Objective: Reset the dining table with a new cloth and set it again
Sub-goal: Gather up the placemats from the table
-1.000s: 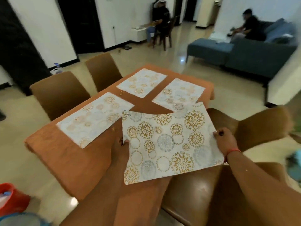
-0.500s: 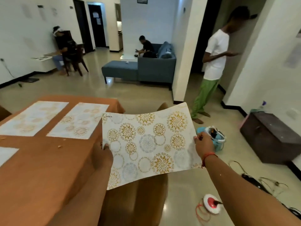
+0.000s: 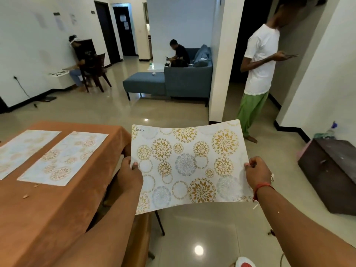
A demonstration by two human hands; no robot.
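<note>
Placemat lifted clear, table only part stripped

Placemat (image 3: 189,166), white with gold and grey roundels, was held flat in the air by both short edges, off the table's corner and over the bare floor. Its left edge was pinched by the left hand (image 3: 129,175), thumb on top and fingers curled beneath; its right edge was pinched the same way by the right hand (image 3: 257,172), a red thread being worn at that wrist. The sheet sagged a little between the two grips and touched nothing else.

To the left of the left grip, the table (image 3: 48,209) was seen under an orange-brown cloth (image 3: 115,143), and two more placemats (image 3: 63,157) were lying flat on it, side by side, well apart from the held one. A few crumbs (image 3: 26,196) were scattered on the cloth near them.

The task was judged to be at an early stage: one mat had been taken off, while at least two were left to be cleared. The cloth on the table was taken to be the old one, not yet removed; no fresh cloth could be seen anywhere. The laying of it, and the setting again, were therefore judged to be wholly outstanding.
</note>
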